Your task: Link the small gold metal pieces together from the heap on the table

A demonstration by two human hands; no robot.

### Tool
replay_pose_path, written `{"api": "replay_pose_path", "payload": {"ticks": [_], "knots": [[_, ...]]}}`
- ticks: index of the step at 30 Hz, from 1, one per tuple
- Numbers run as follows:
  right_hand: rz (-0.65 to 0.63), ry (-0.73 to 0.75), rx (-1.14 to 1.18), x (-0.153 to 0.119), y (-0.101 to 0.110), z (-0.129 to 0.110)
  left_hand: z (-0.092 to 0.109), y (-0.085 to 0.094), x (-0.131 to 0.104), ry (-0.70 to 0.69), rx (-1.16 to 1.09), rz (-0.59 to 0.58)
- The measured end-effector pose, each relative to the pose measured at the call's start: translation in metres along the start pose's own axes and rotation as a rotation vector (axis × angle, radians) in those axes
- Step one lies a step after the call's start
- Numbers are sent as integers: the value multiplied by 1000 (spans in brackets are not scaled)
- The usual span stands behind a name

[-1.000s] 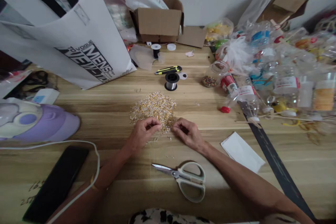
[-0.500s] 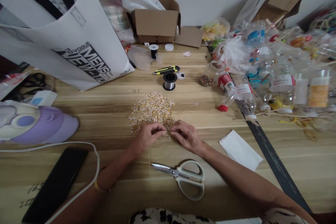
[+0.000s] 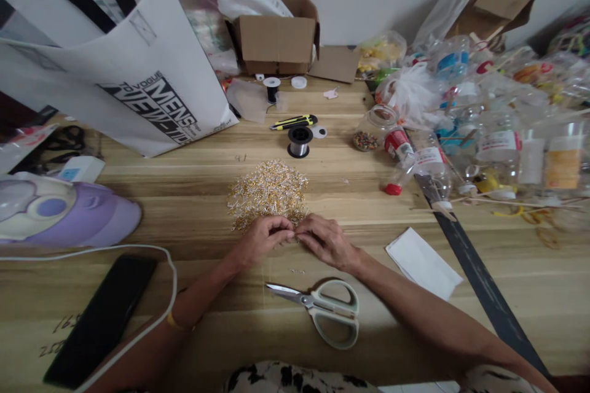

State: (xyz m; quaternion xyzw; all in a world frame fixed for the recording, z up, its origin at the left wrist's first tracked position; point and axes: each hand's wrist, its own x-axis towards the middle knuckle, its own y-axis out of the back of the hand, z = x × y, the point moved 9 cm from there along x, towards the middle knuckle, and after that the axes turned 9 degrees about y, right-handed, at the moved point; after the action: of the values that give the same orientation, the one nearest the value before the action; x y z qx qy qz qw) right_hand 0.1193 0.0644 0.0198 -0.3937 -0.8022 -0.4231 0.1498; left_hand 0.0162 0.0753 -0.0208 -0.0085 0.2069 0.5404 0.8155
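A heap of small gold and silvery beads or pieces (image 3: 267,190) lies on the wooden table (image 3: 203,190). At its near edge, my left hand (image 3: 271,234) and my right hand (image 3: 325,238) meet fingertip to fingertip. Both hands are closed in a pinch; whatever sits between the fingertips is too small to make out. A short row of tiny pieces (image 3: 298,271) lies just below the hands. Nearer to me are scissors (image 3: 318,307) with pale handles, their blades pointing left.
Behind the heap stand a wire spool (image 3: 299,142) and a yellow-black cutter (image 3: 294,122). Plastic bottles (image 3: 495,147) and a bead jar (image 3: 369,135) are at right, beside folded paper (image 3: 424,263). A black phone (image 3: 101,319), white cable and purple appliance (image 3: 87,215) lie left.
The fingertips of my two hands have come together, closing the small gap between them. The whole view has shifted slightly.
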Motion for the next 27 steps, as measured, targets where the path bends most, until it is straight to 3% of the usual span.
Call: {"api": "replay_pose_path", "payload": {"ticks": [15, 27], "knots": [[-21, 1, -21, -1, -2, 1, -5, -5, 2, 35, -89, -52], [-10, -51, 40, 1, 0, 3, -2, -1, 1, -8, -24, -16]]}}
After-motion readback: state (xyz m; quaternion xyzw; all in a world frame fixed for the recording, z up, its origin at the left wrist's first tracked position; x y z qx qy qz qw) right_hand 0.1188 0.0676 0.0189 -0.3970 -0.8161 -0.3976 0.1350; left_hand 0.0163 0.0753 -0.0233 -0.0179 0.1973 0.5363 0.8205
